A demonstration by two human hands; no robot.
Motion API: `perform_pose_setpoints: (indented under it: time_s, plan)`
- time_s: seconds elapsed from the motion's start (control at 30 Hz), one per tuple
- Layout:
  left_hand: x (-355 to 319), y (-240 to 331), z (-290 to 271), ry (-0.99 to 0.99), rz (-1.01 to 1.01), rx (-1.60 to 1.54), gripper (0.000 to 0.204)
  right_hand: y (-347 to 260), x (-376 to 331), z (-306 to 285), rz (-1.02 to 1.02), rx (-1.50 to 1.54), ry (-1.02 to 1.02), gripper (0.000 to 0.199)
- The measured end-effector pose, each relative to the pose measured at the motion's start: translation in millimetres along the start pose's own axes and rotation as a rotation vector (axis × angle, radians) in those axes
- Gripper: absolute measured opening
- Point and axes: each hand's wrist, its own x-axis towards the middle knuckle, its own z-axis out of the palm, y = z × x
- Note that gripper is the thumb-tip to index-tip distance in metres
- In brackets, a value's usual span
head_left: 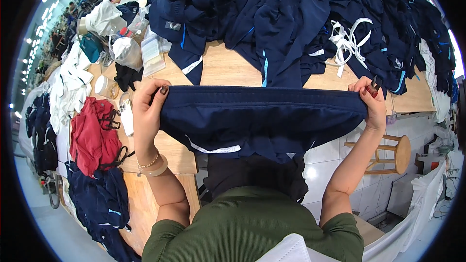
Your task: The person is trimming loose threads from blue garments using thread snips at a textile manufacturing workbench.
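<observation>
A pair of navy pants point(264, 121) hangs by its waistband in front of my body, stretched nearly straight from side to side. Pinched at the left end of that band is my left hand point(147, 109), thumb on top. My right hand point(374, 106) grips the other end and also has a small red-and-dark tool point(373, 87) tucked in its fingers; its exact kind is partly hidden. White trim point(213, 148) shows on the lower left of the pants. Beyond the band lies a large heap of navy garments point(286, 19) with light blue and white trim.
White cords point(350, 43) lie on the heap. On the left are a red garment point(94, 136), a white phone point(126, 116), a lidded jar point(104, 86) and plastic bags point(127, 51) on the wooden table point(218, 65). A wooden stool point(400, 155) stands at the right.
</observation>
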Motion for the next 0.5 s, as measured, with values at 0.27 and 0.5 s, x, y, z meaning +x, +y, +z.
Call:
perform_pose_setpoints:
  time_s: [0.27,0.5]
  plan:
    - [-2,18,-5,-0.073,-0.014,-0.005,0.014,-9,-13,5,-0.06,-0.032,0.062,0.027]
    - [-2,24,-1,-0.164,-0.119,-0.035,0.011,-12,-4,14,-0.046,-0.056,0.054,0.028]
